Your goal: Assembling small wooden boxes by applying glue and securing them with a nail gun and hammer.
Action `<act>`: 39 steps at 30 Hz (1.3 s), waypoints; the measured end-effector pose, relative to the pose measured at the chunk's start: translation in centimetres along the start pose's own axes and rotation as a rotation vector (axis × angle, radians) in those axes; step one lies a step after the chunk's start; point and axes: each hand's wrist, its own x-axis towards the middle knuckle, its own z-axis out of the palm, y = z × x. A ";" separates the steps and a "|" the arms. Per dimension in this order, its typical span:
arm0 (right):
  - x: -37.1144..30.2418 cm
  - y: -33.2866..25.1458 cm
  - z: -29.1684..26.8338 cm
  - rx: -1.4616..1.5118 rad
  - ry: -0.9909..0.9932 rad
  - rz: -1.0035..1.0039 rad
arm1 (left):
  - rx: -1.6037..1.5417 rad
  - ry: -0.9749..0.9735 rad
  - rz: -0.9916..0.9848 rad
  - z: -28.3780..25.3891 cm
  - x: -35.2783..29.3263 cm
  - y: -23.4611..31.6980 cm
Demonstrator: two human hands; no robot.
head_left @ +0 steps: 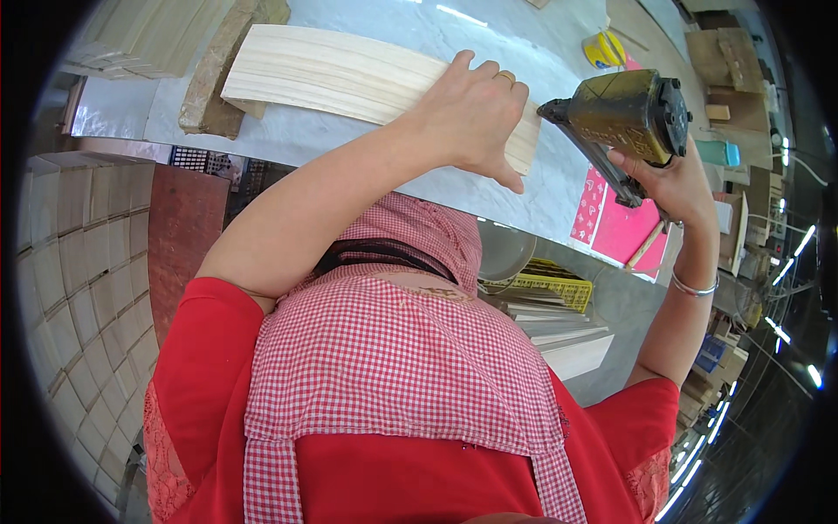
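Note:
A long pale wooden board (323, 74) lies across the table, its left end raised against a brown, tape-wrapped block (212, 92). Across the board's right part sits my left hand (476, 113), fingers over the far edge and thumb at the near edge, gripping it. My right hand (672, 179) is closed around the handle of a worn black and brass nail gun (615, 109). The gun's nose points left, close to the board's right end; whether they touch I cannot tell. The right fingers are partly hidden by the tool.
The table (367, 17) has a pale, marbled top. Stacked boards (144, 39) stand at far left, more stacks (83, 279) below. A yellow tub (602, 50) is at the back; a pink sheet (624, 231) lies right. A yellow crate (559, 284) and loose boards (567, 336) sit below the edge.

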 end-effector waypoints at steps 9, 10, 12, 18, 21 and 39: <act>-6.1 8.8 -1.9 0.011 0.284 0.510 | -0.044 0.022 -0.057 -4.7 -2.3 -6.1; -7.0 11.3 -2.1 0.025 0.286 0.563 | -0.091 -0.214 -0.130 -5.9 -2.5 -7.0; -8.2 17.0 -0.4 -0.195 0.359 0.382 | -0.111 -0.200 -0.084 -6.2 -3.1 -7.1; -8.5 28.3 6.7 -0.675 0.512 0.513 | 0.037 0.248 0.192 0.4 -4.6 -3.6; -8.2 27.8 9.2 -0.654 0.509 0.675 | 0.148 0.321 0.199 3.8 -5.1 -3.4; 9.4 23.6 9.2 -0.235 0.938 0.605 | 0.111 0.015 -0.101 6.4 -6.1 -4.7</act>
